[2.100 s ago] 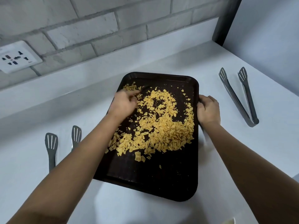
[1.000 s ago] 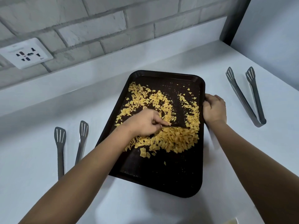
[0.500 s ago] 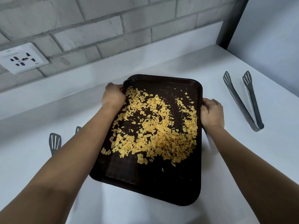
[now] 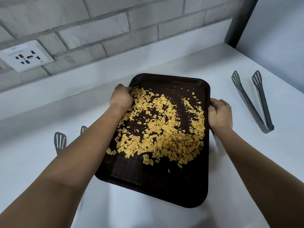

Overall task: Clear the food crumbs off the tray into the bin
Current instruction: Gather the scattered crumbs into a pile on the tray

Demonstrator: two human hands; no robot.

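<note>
Tray [image 4: 158,186] in both hands' edge grip

Left tongs [image 4: 60,142] mostly behind left forearm; right fingers [image 4: 212,106] under tray rim [image 4: 207,96].

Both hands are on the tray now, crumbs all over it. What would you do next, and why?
Probably lift the tray level. The left hand grips its far left rim and the right hand its right rim, and the yellow crumbs lie loose and spread wide. No bin is in view, so tipping here would likely spill them on the counter.
</note>
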